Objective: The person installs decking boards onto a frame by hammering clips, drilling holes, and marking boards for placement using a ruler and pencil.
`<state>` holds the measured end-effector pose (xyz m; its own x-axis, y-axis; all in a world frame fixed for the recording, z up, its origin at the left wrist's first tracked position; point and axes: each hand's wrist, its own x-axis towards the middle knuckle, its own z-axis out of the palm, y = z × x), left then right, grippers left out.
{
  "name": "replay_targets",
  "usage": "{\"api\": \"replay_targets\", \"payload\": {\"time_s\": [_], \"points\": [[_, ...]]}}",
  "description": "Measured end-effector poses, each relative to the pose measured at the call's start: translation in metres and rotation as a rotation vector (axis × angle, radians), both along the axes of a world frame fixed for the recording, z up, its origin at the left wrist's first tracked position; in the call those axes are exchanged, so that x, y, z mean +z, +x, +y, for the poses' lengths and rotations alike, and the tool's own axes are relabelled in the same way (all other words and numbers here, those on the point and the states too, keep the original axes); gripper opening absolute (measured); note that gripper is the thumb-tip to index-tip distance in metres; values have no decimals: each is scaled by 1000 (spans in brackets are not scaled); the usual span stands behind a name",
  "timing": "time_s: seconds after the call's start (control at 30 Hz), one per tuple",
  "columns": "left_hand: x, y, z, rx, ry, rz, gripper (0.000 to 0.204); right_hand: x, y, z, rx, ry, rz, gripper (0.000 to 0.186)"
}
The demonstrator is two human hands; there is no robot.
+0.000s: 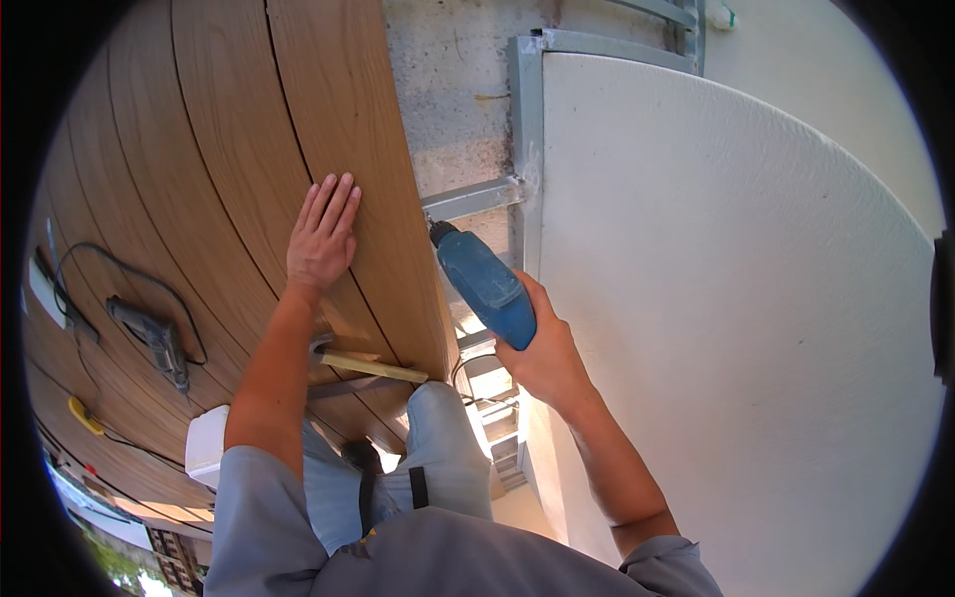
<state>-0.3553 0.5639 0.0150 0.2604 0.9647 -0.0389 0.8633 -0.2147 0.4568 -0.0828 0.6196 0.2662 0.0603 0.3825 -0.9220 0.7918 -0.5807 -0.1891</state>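
My left hand [322, 234] lies flat on the brown wood-grain deck boards [343, 90], fingers stretched out and close together, near the seam of the outermost board. In my right hand [550, 363] is a blue power drill [487, 282], gripped by its rear end. Its chuck points up and left, at the outer edge of the last board, beside a grey metal crossbar [473, 199] of the frame. Whether the bit touches the board or the metal I cannot tell. The trigger is hidden from view.
By my knees lies a hammer [373, 365] with a wooden handle. A second drill [154, 338] with a black cord rests on the boards at left, near a white box [206, 446]. A white wall [736, 298] rises at right. Gaps show between the frame's bars.
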Motion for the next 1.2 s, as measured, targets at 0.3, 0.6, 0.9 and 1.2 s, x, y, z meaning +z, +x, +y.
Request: {"api": "replay_targets", "payload": {"time_s": [0.3, 0.6, 0.9, 1.2], "points": [[-1, -4, -1, -8, -7, -6, 72, 3, -14, 9, -67, 32, -35, 77], [-15, 5, -5, -4, 9, 9, 70, -2, -20, 0, -44, 62, -70, 78], [-16, 4, -2, 3, 68, 23, 68, 0, -21, -8, -30, 123, -37, 77], [-9, 2, -5, 0, 21, 26, 66, -3, -16, -4, -114, 116, -44, 79]]}}
